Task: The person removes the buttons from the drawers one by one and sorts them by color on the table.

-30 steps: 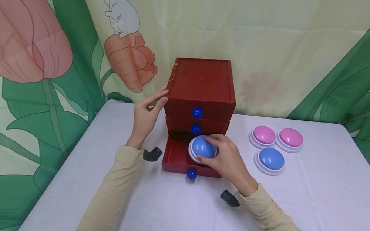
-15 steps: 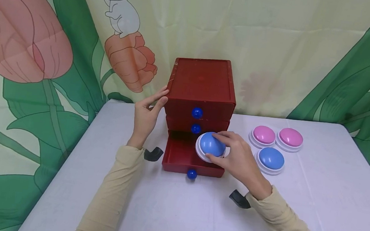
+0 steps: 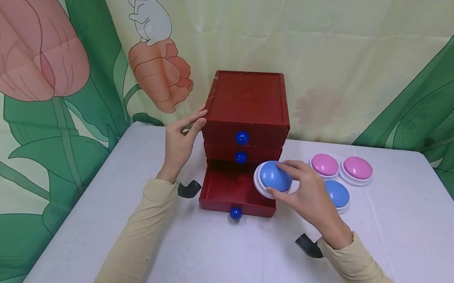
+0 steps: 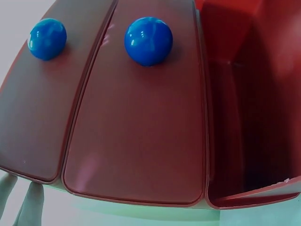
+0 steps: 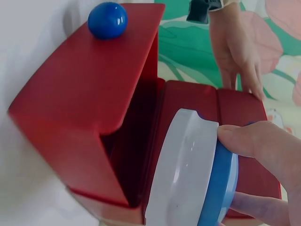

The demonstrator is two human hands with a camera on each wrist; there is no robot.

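Note:
My right hand [image 3: 314,195] pinches a blue push button with a white base [image 3: 274,179] between thumb and fingers, held tilted at the right edge of the pulled-out bottom drawer [image 3: 221,204]. In the right wrist view the white base [image 5: 181,174] faces the drawer. My left hand [image 3: 179,146] touches the left side of the red drawer cabinet [image 3: 249,98] with straight fingers; its fingertips [image 4: 30,205] show at the corner of the left wrist view. The cabinet's upper two drawers, with round blue knobs [image 3: 242,138], are shut. The drawer's visible inside is bare.
Two pink push buttons [image 3: 324,164] and another blue push button [image 3: 337,194] sit on the white table to the right, the blue one partly behind my right hand. A printed curtain [image 3: 332,69] hangs behind the cabinet. Black wrist-camera pieces [image 3: 309,246] jut from the sleeves.
My right hand has moved to the right with the blue push button, from over the open drawer to its right edge. My left hand stays on the cabinet's side.

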